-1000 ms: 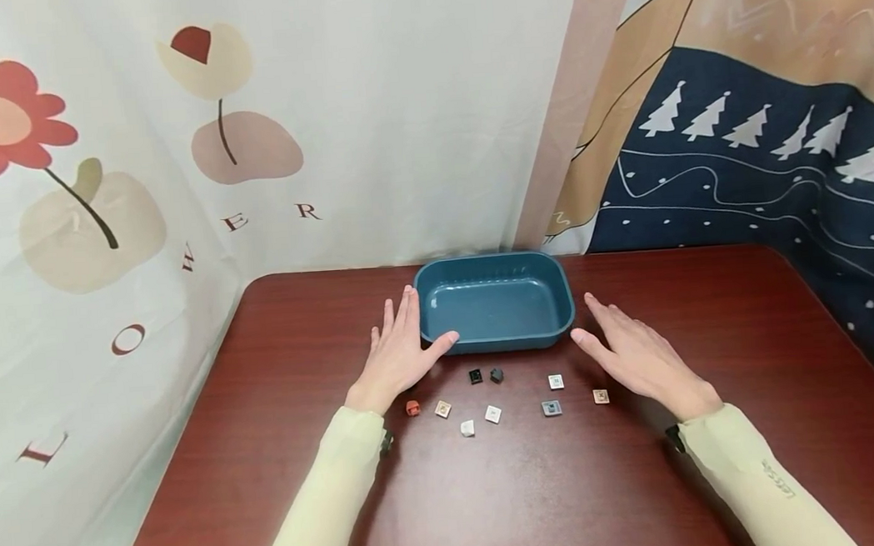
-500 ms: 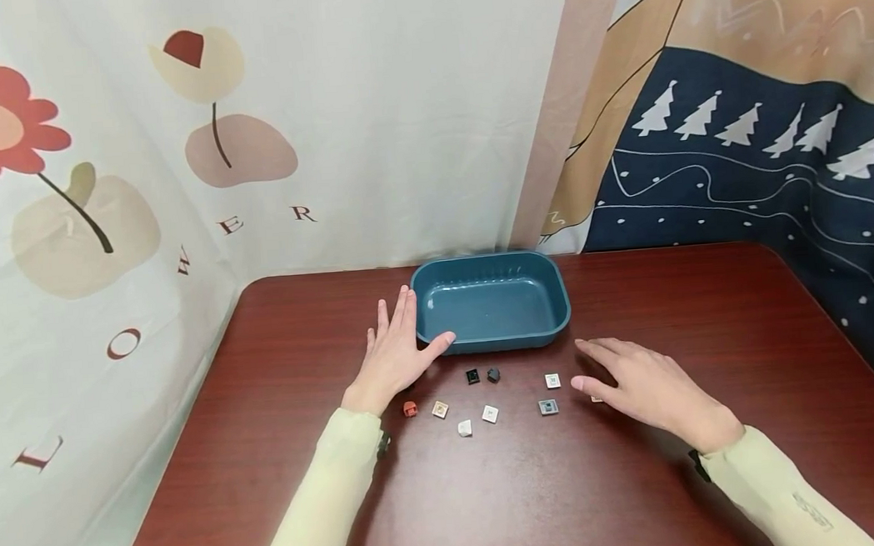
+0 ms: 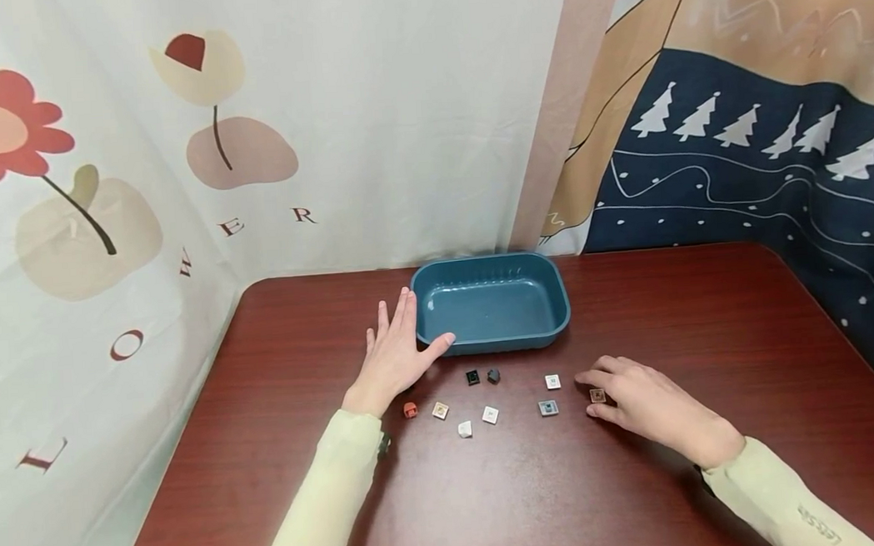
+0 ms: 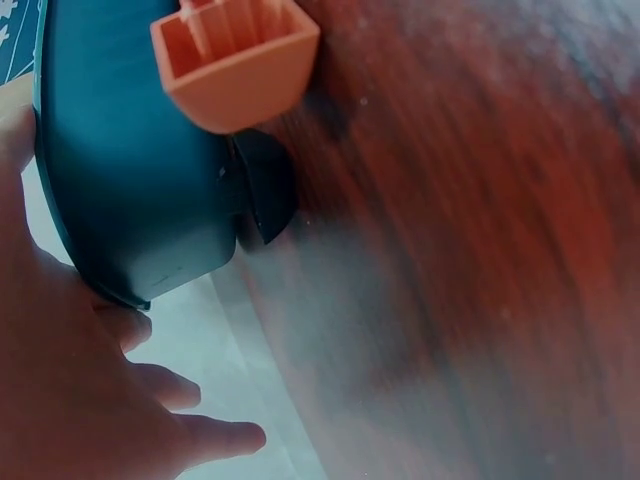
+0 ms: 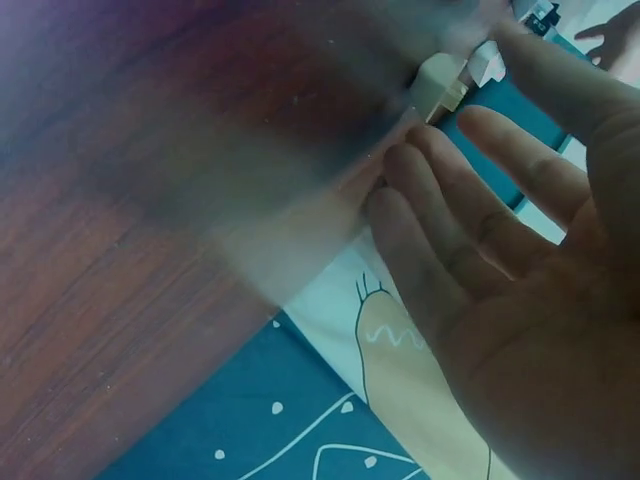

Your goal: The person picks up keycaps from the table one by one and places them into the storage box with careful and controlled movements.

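Small keycaps lie scattered on the table in front of a blue-green plastic basin. My left hand rests at the basin's left front corner, fingers spread and thumb along the front rim. My right hand is low over the table at the right, thumb and fingers apart on either side of a tan keycap. In the right wrist view the tan keycap sits just beyond the fingertips; contact is unclear. An orange keycap, hollow side showing, is close in the left wrist view.
Left of the right hand lie a white keycap and a grey-blue keycap. Two dark keycaps are just in front of the basin. Several others lie farther left. A printed curtain hangs behind the table.
My right hand has left the basin's right side, come back toward the table front and lowered around the tan keycap. My left hand has stayed at the basin.
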`<state>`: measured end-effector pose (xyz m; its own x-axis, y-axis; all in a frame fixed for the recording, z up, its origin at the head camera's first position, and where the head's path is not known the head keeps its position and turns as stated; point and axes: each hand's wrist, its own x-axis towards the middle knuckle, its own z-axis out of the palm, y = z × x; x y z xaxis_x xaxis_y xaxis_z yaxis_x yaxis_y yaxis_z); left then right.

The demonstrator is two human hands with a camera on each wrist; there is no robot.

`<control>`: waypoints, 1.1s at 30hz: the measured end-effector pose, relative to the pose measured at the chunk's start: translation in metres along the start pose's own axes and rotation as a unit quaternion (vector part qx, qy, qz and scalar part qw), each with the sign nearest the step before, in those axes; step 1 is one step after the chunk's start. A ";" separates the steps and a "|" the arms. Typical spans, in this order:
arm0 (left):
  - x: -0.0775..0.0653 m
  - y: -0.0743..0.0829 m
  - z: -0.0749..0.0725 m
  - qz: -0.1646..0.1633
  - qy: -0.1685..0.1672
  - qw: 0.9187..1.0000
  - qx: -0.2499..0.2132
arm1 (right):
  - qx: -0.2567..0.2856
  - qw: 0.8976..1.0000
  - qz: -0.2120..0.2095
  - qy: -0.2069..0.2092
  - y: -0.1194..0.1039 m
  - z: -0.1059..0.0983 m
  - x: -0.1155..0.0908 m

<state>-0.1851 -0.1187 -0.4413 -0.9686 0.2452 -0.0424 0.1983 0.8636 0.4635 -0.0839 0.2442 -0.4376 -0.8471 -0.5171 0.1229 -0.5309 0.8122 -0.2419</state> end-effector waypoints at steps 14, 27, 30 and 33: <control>0.002 -0.001 0.002 0.003 0.007 1.000 0.006 | 0.018 1.000 -0.021 0.015 0.002 0.003 0.002; 0.000 -0.001 0.001 0.003 0.006 1.000 0.001 | 0.020 0.985 -0.017 0.168 -0.006 -0.024 0.032; 0.000 -0.001 0.002 0.004 0.007 1.000 -0.002 | 0.031 0.981 -0.008 0.194 -0.007 -0.030 0.040; 0.000 -0.002 0.002 0.003 0.006 1.000 -0.005 | 0.046 0.978 0.002 0.204 -0.010 -0.033 0.050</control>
<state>-0.1849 -0.1194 -0.4439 -0.9689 0.2459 -0.0290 0.2036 0.8579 0.4718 -0.1217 0.2197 -0.3973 -0.7988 -0.3476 0.4909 -0.5388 0.7765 -0.3269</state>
